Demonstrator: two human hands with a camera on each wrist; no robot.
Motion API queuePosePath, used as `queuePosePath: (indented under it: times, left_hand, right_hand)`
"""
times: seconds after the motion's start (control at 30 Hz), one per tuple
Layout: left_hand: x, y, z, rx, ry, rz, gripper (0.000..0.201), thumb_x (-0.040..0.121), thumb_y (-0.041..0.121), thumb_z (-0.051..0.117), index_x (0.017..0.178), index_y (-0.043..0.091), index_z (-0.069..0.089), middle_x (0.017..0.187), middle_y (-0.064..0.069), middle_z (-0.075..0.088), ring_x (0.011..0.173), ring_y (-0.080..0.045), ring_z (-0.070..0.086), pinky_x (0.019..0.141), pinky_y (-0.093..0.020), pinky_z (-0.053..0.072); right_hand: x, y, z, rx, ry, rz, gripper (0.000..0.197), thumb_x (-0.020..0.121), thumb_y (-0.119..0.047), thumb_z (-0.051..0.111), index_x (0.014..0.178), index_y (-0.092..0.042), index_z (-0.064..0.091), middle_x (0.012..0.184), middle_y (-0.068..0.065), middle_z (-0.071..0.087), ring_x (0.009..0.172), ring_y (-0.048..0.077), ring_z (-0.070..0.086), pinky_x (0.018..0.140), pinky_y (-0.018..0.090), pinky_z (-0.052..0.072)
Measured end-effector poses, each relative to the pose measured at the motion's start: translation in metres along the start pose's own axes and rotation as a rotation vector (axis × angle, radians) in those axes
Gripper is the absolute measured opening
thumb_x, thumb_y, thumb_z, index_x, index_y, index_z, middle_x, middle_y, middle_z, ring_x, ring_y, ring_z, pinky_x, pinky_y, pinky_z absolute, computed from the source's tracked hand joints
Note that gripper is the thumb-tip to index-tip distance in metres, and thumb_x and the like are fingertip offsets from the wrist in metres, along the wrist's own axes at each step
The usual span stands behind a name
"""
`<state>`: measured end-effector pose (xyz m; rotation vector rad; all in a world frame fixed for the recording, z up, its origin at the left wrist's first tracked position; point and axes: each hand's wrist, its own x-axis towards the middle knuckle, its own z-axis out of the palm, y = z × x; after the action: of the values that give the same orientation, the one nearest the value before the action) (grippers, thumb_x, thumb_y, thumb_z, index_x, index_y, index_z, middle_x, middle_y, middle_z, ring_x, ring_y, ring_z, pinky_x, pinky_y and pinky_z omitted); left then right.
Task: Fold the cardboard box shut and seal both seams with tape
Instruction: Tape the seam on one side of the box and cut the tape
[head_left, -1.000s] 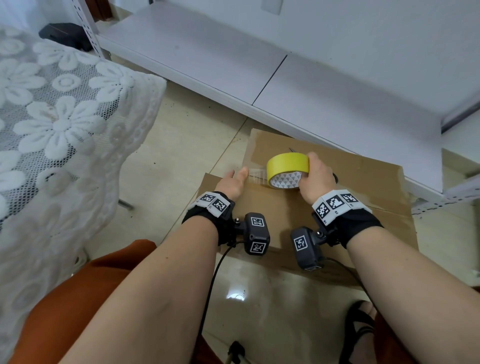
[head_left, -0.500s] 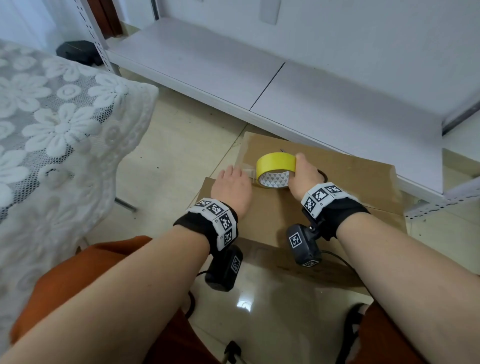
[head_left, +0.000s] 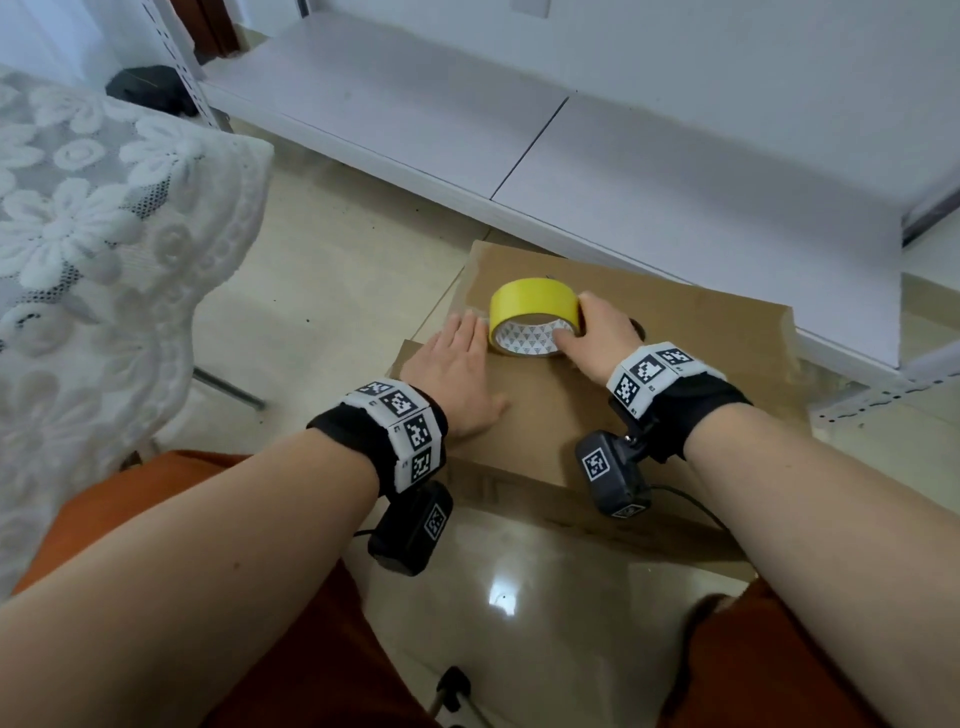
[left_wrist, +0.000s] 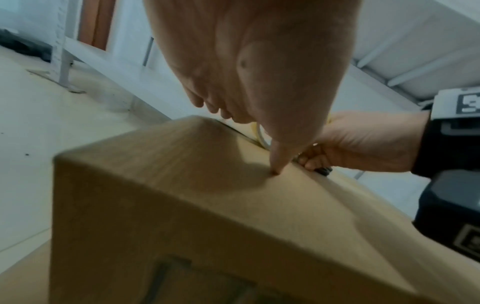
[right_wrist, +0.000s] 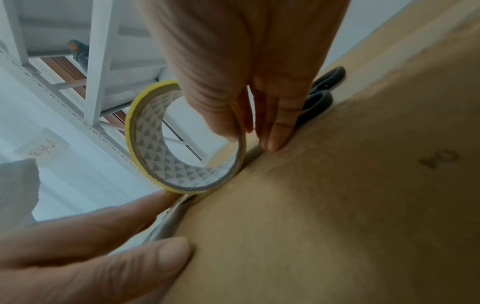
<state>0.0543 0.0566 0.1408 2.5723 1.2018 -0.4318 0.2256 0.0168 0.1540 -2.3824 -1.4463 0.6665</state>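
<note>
Taping first seam: my left hand (head_left: 457, 371) flat on box (head_left: 545, 415) beside roll (head_left: 535, 322), right hand (head_left: 597, 338) pinching roll; next drag along seam.

Soft daylight, floor glare, blurred wrist views.

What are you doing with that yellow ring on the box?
A person is taping a cardboard box shut on the floor. Their right hand holds a yellow tape roll standing on the box top, thumb inside the ring, right at the seam between the flaps. Their left hand lies flat on the cardboard beside the roll, pressing down with straight fingers. A pair of black scissors lies on the box just behind the right hand.
</note>
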Motion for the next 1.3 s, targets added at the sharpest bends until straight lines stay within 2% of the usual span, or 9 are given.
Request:
queuePosePath:
  times: [0.2, 0.3, 0.4, 0.57, 0.73, 0.93, 1.07, 1.17, 1.3]
  left_hand:
    - [0.003, 0.003, 0.008, 0.02, -0.023, 0.006, 0.107, 0.083, 0.078, 0.029, 0.151, 0.005, -0.01, 0.159, -0.01, -0.013, 0.147, -0.023, -0.01, 0.12, -0.037, 0.002]
    - [0.004, 0.001, 0.012, 0.05, -0.03, 0.018, 0.108, 0.08, 0.081, 0.025, 0.152, 0.007, -0.006, 0.16, -0.012, -0.01, 0.147, -0.024, -0.011, 0.121, -0.037, 0.001]
    - [0.004, 0.001, 0.015, 0.099, -0.03, 0.028, 0.106, 0.081, 0.081, 0.021, 0.152, 0.007, -0.007, 0.16, -0.012, -0.011, 0.147, -0.023, -0.014, 0.121, -0.038, -0.001]
    - [0.007, -0.001, 0.013, 0.083, -0.068, 0.044, 0.107, 0.081, 0.081, 0.024, 0.152, 0.007, -0.007, 0.159, -0.012, -0.014, 0.146, -0.023, -0.017, 0.12, -0.039, -0.003]
    - [0.009, -0.004, 0.012, 0.059, -0.096, 0.056, 0.113, 0.076, 0.084, 0.027, 0.152, 0.008, -0.009, 0.159, -0.012, -0.016, 0.145, -0.024, -0.019, 0.12, -0.039, -0.006]
    - [0.011, -0.002, 0.011, 0.082, -0.129, 0.037, 0.118, 0.074, 0.087, 0.028, 0.151, 0.007, -0.012, 0.158, -0.013, -0.017, 0.144, -0.024, -0.022, 0.119, -0.039, -0.008]
    - [0.012, -0.001, 0.011, 0.092, -0.139, 0.031, 0.119, 0.073, 0.088, 0.028, 0.151, 0.007, -0.012, 0.158, -0.012, -0.019, 0.144, -0.024, -0.023, 0.12, -0.04, -0.008]
    - [0.013, 0.0, 0.01, 0.094, -0.151, 0.025, 0.12, 0.073, 0.088, 0.028, 0.15, 0.007, -0.014, 0.158, -0.011, -0.02, 0.144, -0.024, -0.024, 0.12, -0.04, -0.007]
    - [0.012, 0.001, 0.009, 0.093, -0.144, 0.026, 0.12, 0.073, 0.088, 0.029, 0.15, 0.006, -0.014, 0.157, -0.012, -0.021, 0.144, -0.024, -0.023, 0.12, -0.039, -0.007]
  right_hand:
    - [0.001, 0.002, 0.007, -0.014, 0.06, -0.017, 0.028, 0.093, -0.028, 0.053, 0.107, -0.003, 0.051, 0.109, 0.014, 0.055, 0.091, 0.026, 0.049, 0.07, 0.027, 0.028]
    - [0.001, 0.0, 0.011, -0.047, 0.058, -0.041, 0.032, 0.093, -0.034, 0.053, 0.106, -0.005, 0.049, 0.109, 0.013, 0.052, 0.085, 0.021, 0.042, 0.07, 0.029, 0.028]
    - [0.003, 0.0, 0.014, -0.034, 0.068, -0.044, 0.034, 0.092, -0.036, 0.054, 0.107, -0.007, 0.046, 0.109, 0.012, 0.053, 0.086, 0.024, 0.049, 0.07, 0.031, 0.034]
    - [0.004, -0.002, 0.013, -0.016, 0.073, -0.059, 0.038, 0.093, -0.037, 0.052, 0.118, -0.009, 0.043, 0.108, 0.011, 0.058, 0.094, 0.031, 0.058, 0.07, 0.034, 0.041]
    - [0.002, -0.006, 0.014, 0.013, 0.079, -0.13, 0.043, 0.097, -0.027, 0.045, 0.137, -0.014, 0.036, 0.121, 0.013, 0.058, 0.107, 0.034, 0.056, 0.084, 0.04, 0.046]
    - [0.003, -0.012, 0.014, 0.053, 0.069, -0.126, 0.033, 0.096, -0.014, 0.043, 0.127, -0.004, 0.04, 0.124, 0.017, 0.048, 0.105, 0.034, 0.053, 0.087, 0.044, 0.043]
    - [0.002, -0.013, 0.012, 0.062, 0.062, -0.093, 0.026, 0.096, -0.013, 0.042, 0.12, -0.003, 0.041, 0.114, 0.017, 0.052, 0.096, 0.035, 0.056, 0.08, 0.042, 0.045]
    - [0.0, -0.015, 0.01, 0.098, 0.025, -0.066, 0.024, 0.096, -0.012, 0.041, 0.117, -0.003, 0.04, 0.109, 0.018, 0.055, 0.087, 0.039, 0.061, 0.078, 0.051, 0.051]
    - [-0.002, -0.017, 0.006, 0.098, -0.007, -0.022, 0.02, 0.096, -0.011, 0.039, 0.113, -0.002, 0.039, 0.105, 0.018, 0.054, 0.08, 0.038, 0.063, 0.075, 0.054, 0.052]
